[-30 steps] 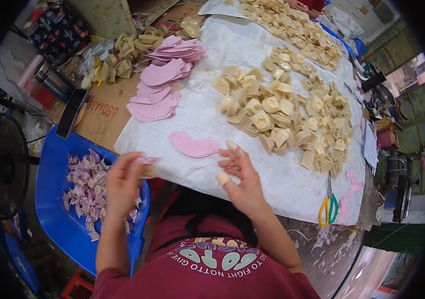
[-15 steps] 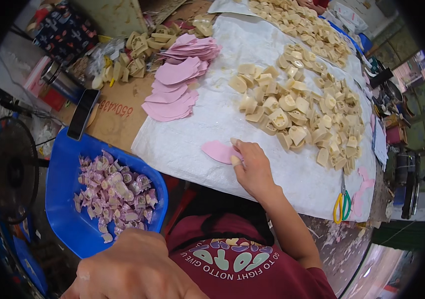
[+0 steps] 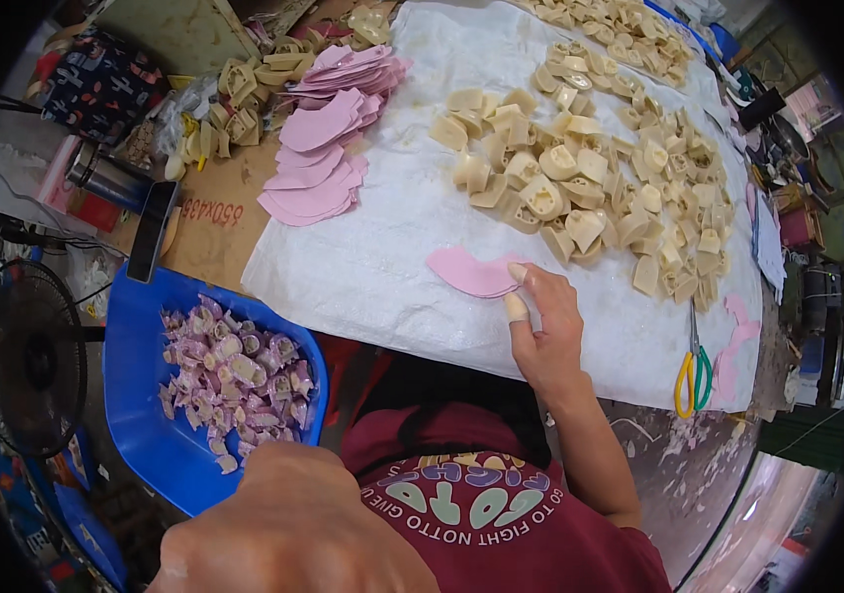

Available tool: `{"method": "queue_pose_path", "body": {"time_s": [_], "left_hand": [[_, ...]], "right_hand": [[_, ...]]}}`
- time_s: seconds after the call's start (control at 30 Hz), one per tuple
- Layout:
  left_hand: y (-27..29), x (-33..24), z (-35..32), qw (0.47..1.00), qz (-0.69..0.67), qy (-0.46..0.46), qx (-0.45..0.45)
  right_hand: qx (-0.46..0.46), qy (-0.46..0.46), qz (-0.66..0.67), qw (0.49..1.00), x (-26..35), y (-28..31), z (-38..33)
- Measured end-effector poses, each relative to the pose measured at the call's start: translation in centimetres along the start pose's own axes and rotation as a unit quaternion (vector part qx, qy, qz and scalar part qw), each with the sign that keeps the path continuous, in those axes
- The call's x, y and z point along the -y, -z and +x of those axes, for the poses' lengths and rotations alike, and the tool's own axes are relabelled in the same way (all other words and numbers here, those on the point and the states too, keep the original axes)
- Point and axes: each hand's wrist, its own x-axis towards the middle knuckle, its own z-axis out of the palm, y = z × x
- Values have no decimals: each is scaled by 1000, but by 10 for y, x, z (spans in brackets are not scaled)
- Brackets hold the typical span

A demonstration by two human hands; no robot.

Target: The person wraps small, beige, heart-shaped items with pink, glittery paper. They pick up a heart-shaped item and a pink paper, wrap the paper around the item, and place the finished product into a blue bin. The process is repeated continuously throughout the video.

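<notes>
"What stands at the left side?"
"There is a round black fan (image 3: 30,358)."
"And what is beyond it?"
"A dark phone (image 3: 153,232) lies at the edge of the brown cardboard (image 3: 219,183). A metal flask (image 3: 110,178) is just beside it. Farther back is a dark patterned bag (image 3: 102,84)."

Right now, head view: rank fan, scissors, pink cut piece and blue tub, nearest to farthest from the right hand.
1. Pink cut piece: at the right hand, its left side.
2. Scissors: to its right.
3. Blue tub: left, beyond the table edge.
4. Fan: far left.
</notes>
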Motion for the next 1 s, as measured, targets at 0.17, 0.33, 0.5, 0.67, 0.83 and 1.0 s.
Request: {"method": "queue_pose_path", "body": {"time_s": [0.17,0.33,0.5,0.67,0.83,1.0], "left_hand": [[-10,6,1,997,-31,-5,-66],[3,-5,-1,997,-14,72,27],[16,-9,-22,963,232,80,-112],[53,6,-88,478,752,427,-154],[81,38,-123,451,812,349,-128],[101,56,-134,426,840,318,-108]], "right_hand": [[44,-5,49,998,4,-10,6],[114,32,-24,993,0,-29,25],[151,-11,-41,988,9,-34,30],[167,-170,69,969,6,-21,41],[181,-185,81,962,-4,-19,43],[153,-231,182,943,-19,-29,39]]}}
